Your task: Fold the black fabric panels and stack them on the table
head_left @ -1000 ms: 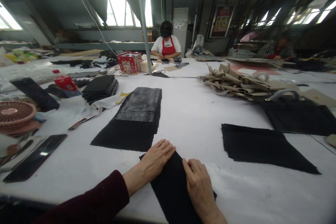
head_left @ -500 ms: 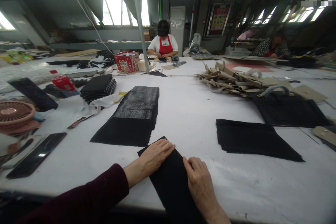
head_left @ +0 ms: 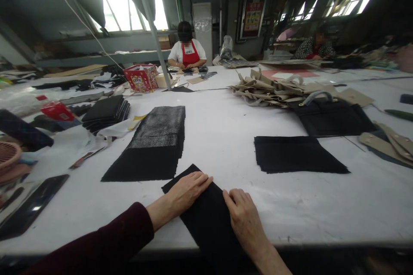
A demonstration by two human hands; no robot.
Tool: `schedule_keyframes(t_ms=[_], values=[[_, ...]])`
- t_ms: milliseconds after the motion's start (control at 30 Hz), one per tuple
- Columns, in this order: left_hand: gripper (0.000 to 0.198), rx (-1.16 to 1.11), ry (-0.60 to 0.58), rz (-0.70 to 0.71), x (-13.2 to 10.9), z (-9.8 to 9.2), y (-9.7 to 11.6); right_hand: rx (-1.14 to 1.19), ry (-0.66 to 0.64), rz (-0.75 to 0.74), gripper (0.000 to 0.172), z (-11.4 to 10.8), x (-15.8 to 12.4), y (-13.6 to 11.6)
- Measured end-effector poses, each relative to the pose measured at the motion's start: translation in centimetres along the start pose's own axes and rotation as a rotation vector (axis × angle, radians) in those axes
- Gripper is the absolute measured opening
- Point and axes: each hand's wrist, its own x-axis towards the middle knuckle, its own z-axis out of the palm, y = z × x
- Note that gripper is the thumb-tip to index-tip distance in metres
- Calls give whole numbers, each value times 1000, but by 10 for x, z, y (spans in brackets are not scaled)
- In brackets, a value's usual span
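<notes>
A folded piece of black fabric lies at the near edge of the white work table. My left hand rests flat on its upper left part. My right hand lies along its right edge, and the fabric's lower end is hidden behind that hand and the table edge. Ahead of my hands lies a long stack of black fabric with a speckled grey upper part, not touching the folded piece. To the right lies another black fabric stack.
A dark bag and a heap of beige bag pieces lie to the right. Black folded pieces and dark panels lie to the left. A red patterned box stands by a pole. A co-worker sits across the table.
The whole view has shifted left and slightly up as my head turned right, bringing beige strips into view at the right. My hands stay on the black fabric.
</notes>
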Motion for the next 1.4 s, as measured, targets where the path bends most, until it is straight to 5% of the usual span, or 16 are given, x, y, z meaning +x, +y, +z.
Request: schedule_keyframes(t_ms=[633, 833, 1400], values=[[68, 7, -96, 13, 15, -10, 21, -47, -24, 6, 32, -22, -16, 4], [59, -63, -79, 50, 17, -4, 28, -23, -35, 14, 32, -27, -21, 4], [70, -34, -115, 105, 24, 2, 45, -94, -7, 30, 29, -44, -36, 3]])
